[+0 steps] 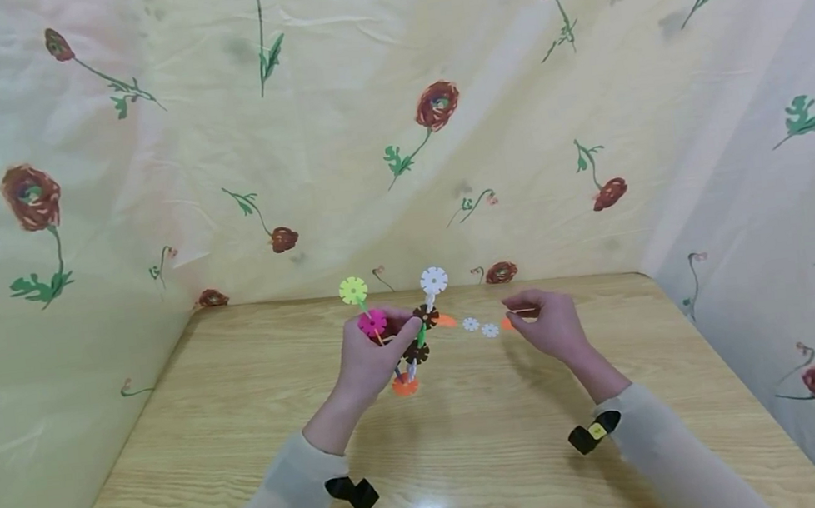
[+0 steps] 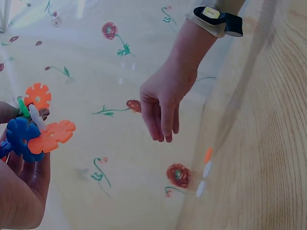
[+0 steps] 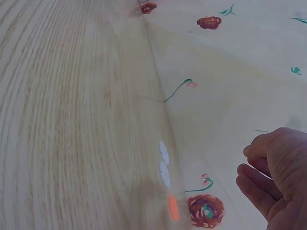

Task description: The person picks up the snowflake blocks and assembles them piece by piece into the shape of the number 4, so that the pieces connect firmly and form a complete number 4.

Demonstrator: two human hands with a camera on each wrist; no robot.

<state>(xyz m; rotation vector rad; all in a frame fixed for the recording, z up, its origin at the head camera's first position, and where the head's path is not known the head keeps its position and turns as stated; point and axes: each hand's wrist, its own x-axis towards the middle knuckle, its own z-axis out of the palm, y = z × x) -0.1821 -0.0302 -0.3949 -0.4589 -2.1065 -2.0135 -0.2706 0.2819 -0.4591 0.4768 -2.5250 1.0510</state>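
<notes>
My left hand (image 1: 368, 359) grips a built-up figure of notched snowflake discs, with its thumb across the front. Lime (image 1: 353, 290), magenta (image 1: 372, 322) and white (image 1: 434, 280) discs stick up from it, with dark brown, green and orange ones lower down. A blue disc (image 2: 23, 139) also shows on this figure in the left wrist view; my palm hides part of it. My right hand (image 1: 550, 323) hovers over the table with nothing in its loosely bent fingers. Close by lie two white discs (image 1: 490, 330) and an orange disc (image 3: 173, 208) in a row.
The wooden table (image 1: 477, 464) meets a flower-printed cloth (image 1: 337, 170) along its back edge and both sides. Dark straps with small boxes sit on both wrists, the right one (image 1: 595, 431) carrying a yellow mark.
</notes>
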